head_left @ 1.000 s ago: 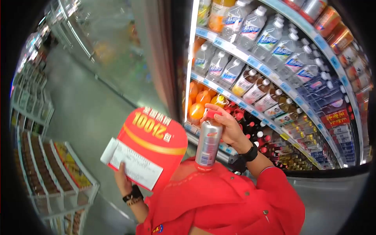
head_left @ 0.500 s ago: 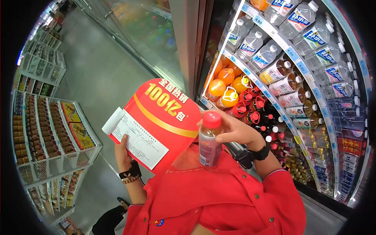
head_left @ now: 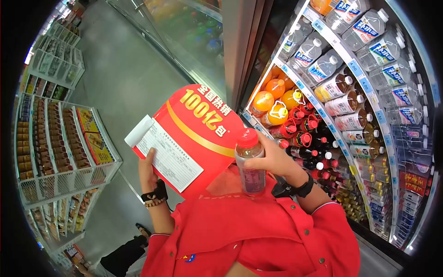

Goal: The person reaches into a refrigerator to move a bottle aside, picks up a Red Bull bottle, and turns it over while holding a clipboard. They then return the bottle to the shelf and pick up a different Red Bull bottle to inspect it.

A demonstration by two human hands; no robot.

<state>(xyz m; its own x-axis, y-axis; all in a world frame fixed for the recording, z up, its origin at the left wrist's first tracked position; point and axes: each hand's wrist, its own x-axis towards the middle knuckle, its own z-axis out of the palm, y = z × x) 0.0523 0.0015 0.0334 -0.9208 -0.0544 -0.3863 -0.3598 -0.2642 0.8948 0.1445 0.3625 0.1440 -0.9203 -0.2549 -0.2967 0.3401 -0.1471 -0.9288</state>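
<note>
While cooler shelves (head_left: 341, 87) glow, grey shop floor (head_left: 115, 78)

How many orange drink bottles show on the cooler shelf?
4, clustered together on one shelf: a rear one, a left one, a right one and a front one with a white collar tag. More may sit hidden behind.

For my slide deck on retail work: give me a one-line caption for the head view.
Right hand grips a red-capped bottle, left hand holds a red sign board with paper beside an open drinks cooler.
</note>
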